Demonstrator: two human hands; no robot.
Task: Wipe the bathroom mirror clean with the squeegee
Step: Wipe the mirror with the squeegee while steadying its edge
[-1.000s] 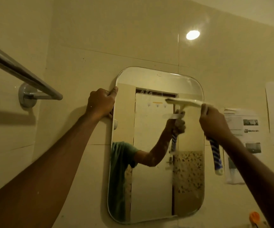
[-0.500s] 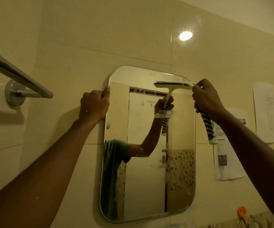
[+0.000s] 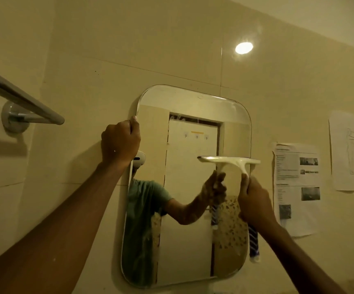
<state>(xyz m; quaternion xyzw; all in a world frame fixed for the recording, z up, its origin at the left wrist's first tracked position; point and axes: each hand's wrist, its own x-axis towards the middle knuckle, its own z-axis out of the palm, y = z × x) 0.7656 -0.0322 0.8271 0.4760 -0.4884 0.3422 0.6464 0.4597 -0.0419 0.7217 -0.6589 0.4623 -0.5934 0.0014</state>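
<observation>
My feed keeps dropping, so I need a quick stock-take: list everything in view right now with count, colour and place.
mirror: 1, frameless with rounded corners, on the tiled wall, centre
squeegee: 1, white blade and neck, blue-and-white striped handle, blade across the mirror's right half, about mid-height
towel rail: 1, chrome, on the wall at upper left
papers: 2 printed white sheets stuck on the wall right of the mirror, plus the edge of another at the frame's right border
light reflection: 1, bright white spot on the tiles above the mirror
left hand: gripping the mirror's upper left edge
right hand: closed around the squeegee handle
</observation>
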